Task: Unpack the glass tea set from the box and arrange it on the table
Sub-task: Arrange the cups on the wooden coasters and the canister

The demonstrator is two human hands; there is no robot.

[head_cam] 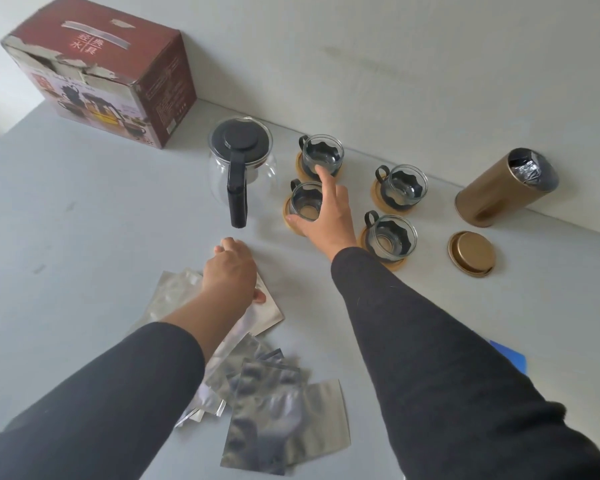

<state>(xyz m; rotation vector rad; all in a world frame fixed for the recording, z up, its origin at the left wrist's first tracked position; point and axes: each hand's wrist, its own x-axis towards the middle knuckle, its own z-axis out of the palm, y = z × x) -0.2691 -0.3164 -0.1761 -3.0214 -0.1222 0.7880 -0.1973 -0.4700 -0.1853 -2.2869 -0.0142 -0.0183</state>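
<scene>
A glass teapot [242, 168] with a black lid and handle stands on the grey table [84, 220]. To its right are several glass cups in black holders on wooden coasters. My right hand [326, 216] reaches over the near left cup [303, 202]: the thumb touches its coaster and the index finger points up to the far left cup [322, 155]. Two more cups [400, 185] [390, 237] sit further right. My left hand [231, 271] rests on a silver foil packet [267, 311], thumb pressed against it. The dark red box [101, 71] stands at the far left.
A gold tin [506, 188] stands open against the wall, foil showing inside it, and its gold lid [471, 253] lies in front. More silver foil packets [278, 407] are spread near the front edge. A blue object [510, 355] peeks out beside my right sleeve.
</scene>
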